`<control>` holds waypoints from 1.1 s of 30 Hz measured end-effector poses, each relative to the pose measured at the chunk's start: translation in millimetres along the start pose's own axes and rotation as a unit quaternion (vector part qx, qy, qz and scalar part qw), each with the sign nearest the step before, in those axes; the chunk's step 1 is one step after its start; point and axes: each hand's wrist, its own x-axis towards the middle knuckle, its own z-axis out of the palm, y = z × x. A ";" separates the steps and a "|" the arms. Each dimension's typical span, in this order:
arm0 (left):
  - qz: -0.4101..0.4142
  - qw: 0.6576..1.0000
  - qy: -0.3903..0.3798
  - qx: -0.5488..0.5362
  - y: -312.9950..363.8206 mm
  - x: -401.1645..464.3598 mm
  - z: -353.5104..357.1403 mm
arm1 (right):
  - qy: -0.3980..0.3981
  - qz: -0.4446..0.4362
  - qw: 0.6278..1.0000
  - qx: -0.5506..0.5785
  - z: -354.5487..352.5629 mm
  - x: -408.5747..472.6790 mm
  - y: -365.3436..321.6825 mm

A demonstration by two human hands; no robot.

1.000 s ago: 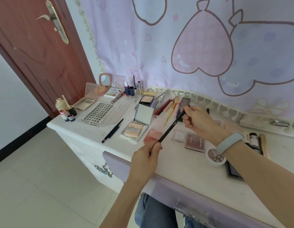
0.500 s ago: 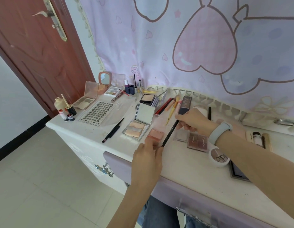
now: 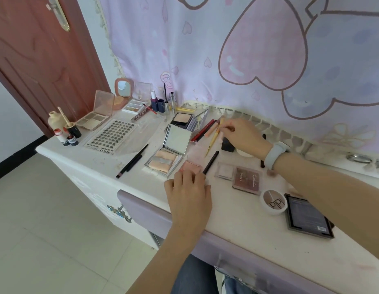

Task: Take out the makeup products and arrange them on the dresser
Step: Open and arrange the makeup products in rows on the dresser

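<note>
makeup pencil (image 3: 210,162) lies on dresser (image 3: 237,211); left hand (image 3: 188,194) fingers relaxed beside it, right hand (image 3: 240,134) fingers pinching yellow stick (image 3: 215,135).

White tabletop (image 3: 237,211), crowded: lash tray (image 3: 112,135) at the left, two black pencils (image 3: 132,161) (image 3: 210,162), an open mirrored compact (image 3: 167,154) mid-table, brown palette (image 3: 247,180), round PIPL pot (image 3: 273,202), dark box (image 3: 307,216) toward the right.
</note>
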 end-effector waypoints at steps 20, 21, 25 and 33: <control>-0.008 0.999 0.037 -0.011 -4.9 -8.9 14.0 | -0.101 -0.242 0.898 -0.353 49.6 40.5 20.9; -0.009 0.999 0.037 -0.011 -4.8 -8.9 14.1 | -0.100 -0.243 0.897 -0.355 48.4 39.0 21.4; -0.012 0.999 0.031 -0.009 -4.4 -9.1 13.9 | -0.113 -0.262 0.881 -0.377 45.0 35.6 18.7; -0.014 1.000 0.021 -0.009 -4.9 -9.4 14.4 | -0.135 -0.269 0.859 -0.414 42.3 36.2 11.5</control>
